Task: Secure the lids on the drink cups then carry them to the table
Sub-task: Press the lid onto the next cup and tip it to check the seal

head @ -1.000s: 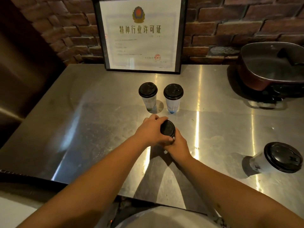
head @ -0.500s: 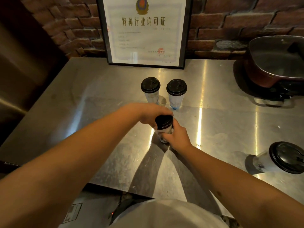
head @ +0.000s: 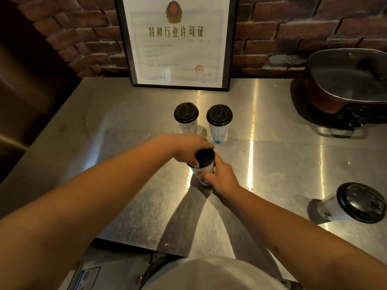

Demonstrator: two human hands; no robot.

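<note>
Holding the near cup (head: 204, 171) at mid-bench, we had both hands on it: the right hand (head: 222, 177) wrapped round the paper wall below the rim, the left hand (head: 189, 150) curled over the far side of its black lid (head: 205, 157), fingers bearing on the lid edge. So each grip was closed on something, right on the cup body, left on the lid.

Handling, as we judged it: thin paper wall, soft under a squeeze, probably full and so top-heavy; the plastic lid stiff and smooth, and liable to pop off one side if pressed unevenly. We judged the best hold to be just under the rim, where the wall is stiffest, with pressure worked evenly round the lid.

Two lidded cups stood behind, the left rear cup (head: 186, 118) just beyond the left knuckles and the right rear cup (head: 219, 122) beside it. A fourth cup (head: 354, 204) stood well apart to the right. The steel bench (head: 104, 164) looked slick. Its near edge lay close below the forearms; open steel lay to left and right. A framed certificate (head: 177, 41) and a pot (head: 345, 80) stood at the back.
</note>
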